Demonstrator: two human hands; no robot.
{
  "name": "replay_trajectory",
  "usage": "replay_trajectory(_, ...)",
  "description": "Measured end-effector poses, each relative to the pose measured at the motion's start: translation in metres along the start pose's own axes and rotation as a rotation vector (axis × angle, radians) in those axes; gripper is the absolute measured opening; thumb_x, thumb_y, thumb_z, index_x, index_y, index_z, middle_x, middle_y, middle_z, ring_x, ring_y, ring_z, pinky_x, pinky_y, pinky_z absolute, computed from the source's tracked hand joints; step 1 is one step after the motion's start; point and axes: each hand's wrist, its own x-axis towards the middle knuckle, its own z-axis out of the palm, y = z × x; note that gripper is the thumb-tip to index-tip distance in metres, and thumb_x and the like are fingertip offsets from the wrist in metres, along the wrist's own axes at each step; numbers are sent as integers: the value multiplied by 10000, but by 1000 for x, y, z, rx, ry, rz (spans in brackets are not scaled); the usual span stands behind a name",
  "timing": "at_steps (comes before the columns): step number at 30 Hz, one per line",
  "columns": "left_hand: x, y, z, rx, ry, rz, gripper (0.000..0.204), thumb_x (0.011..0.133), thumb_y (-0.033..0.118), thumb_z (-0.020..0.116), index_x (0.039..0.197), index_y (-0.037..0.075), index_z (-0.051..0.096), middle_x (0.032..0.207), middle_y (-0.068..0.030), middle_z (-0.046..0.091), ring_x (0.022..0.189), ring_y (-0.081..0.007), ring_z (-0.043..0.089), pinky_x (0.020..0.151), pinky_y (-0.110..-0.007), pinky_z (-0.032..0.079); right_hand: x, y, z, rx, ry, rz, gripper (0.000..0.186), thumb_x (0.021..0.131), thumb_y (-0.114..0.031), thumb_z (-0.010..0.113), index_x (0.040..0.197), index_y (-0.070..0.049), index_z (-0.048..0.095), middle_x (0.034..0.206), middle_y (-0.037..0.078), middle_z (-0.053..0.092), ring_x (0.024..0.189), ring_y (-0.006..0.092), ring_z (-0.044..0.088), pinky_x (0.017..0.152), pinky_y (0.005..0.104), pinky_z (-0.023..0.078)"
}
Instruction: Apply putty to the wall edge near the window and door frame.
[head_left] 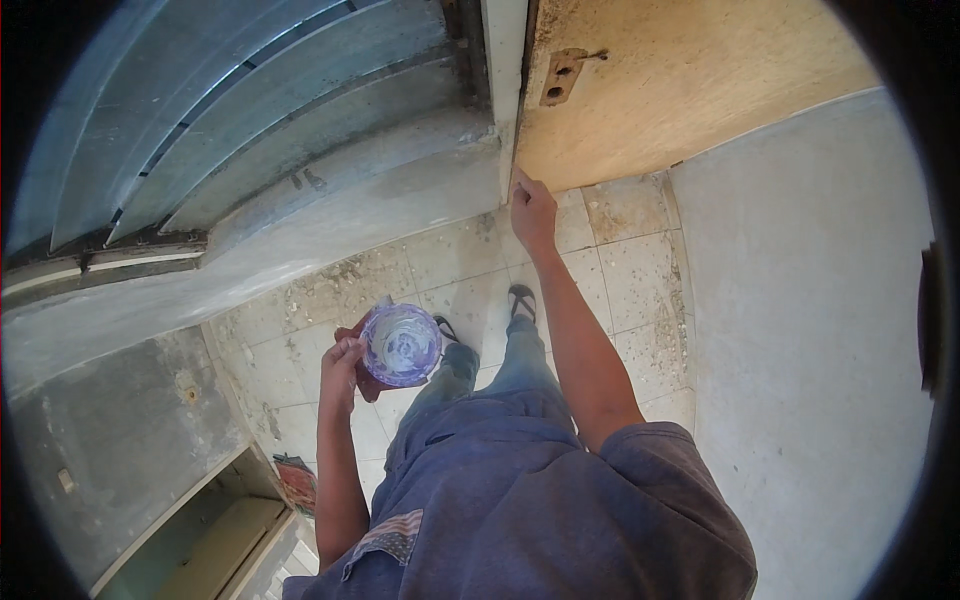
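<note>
Your left hand is holding the purple tub out on the left. Your right hand is sitting half-curled by the far yellow door; whether it's gripping, I can't tell.

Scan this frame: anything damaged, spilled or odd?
Yes. The lock plate on the yellowish door looks rusty, with dark holes in it. Pale flecks and darker stains mar the floor tiles, unevenly spread. Whitish smears coat the inside of the purple tub at the left hand.
</note>
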Motion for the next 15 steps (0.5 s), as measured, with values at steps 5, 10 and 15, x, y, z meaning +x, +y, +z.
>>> replay_trajectory(5, -1, 1, -2, -1, -1, -44, 109, 892, 123, 571, 812, 61, 611, 762, 34, 581, 709, -79, 516, 706, -225, 398, -7, 2, -4, 27, 1, 71, 322, 847, -54, 578, 1145, -134, 671, 818, 172, 610, 729, 285, 615, 702, 362, 485)
replay_trajectory(10, -5, 9, 2, 25, -16, -53, 87, 890, 104, 569, 837, 54, 617, 789, 36, 584, 730, -75, 521, 718, -219, 398, 4, -4, 0, 77, 10, 82, 335, 836, -43, 577, 1145, -134, 670, 810, 186, 613, 741, 291, 620, 703, 365, 486)
replay_trajectory(15, -6, 11, 10, 53, -6, -4, 132, 884, 181, 607, 810, 72, 613, 722, 47, 558, 653, -54, 474, 609, -220, 360, 0, 9, 4, 24, -28, 91, 297, 859, -73, 563, 1133, -115, 668, 863, 177, 642, 786, 286, 636, 731, 346, 492)
